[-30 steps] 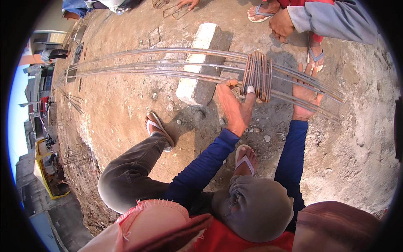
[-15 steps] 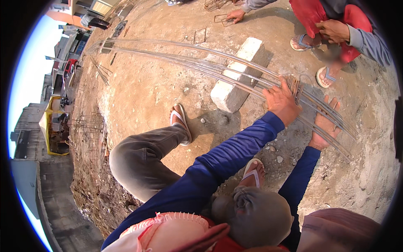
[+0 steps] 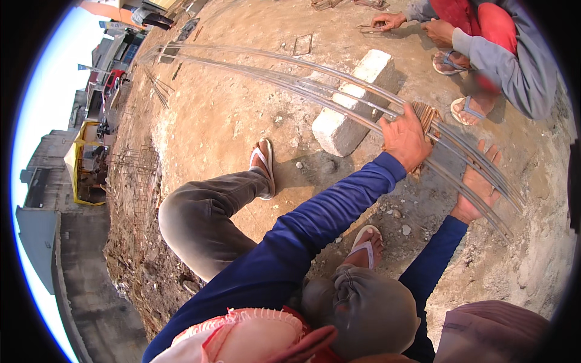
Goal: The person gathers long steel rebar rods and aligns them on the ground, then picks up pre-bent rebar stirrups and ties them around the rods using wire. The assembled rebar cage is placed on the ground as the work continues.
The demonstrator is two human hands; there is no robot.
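Two hands on the steel here. Left hand (image 3: 404, 140) lies palm-down over the long rebar bundle (image 3: 284, 75), right up against the cluster of rusty stirrup loops (image 3: 427, 116) threaded on the bars, just past the white concrete block (image 3: 351, 100) that props the bundle off the dirt. Right hand (image 3: 478, 187) sits further down the same bars, fingers spread, looking like it presses or steadies them rather than wrapping around.

If the job is sliding those loops along and spacing them, my take: keep the right hand pinning the bars so they don't fan apart, and move one loop at a time with the left instead of shoving the whole stack. Squaring each loop to the bars before letting go would save fiddling later.

Hard to read: the left palm covers the bars, so I can't tell if the fingers actually curl around a loop or just rest on top. How many loops are in that cluster, no idea, they blur together. Any tie wire is too small to see. Another person (image 3: 508, 54) crouches at the top right, mostly cut off by the frame.
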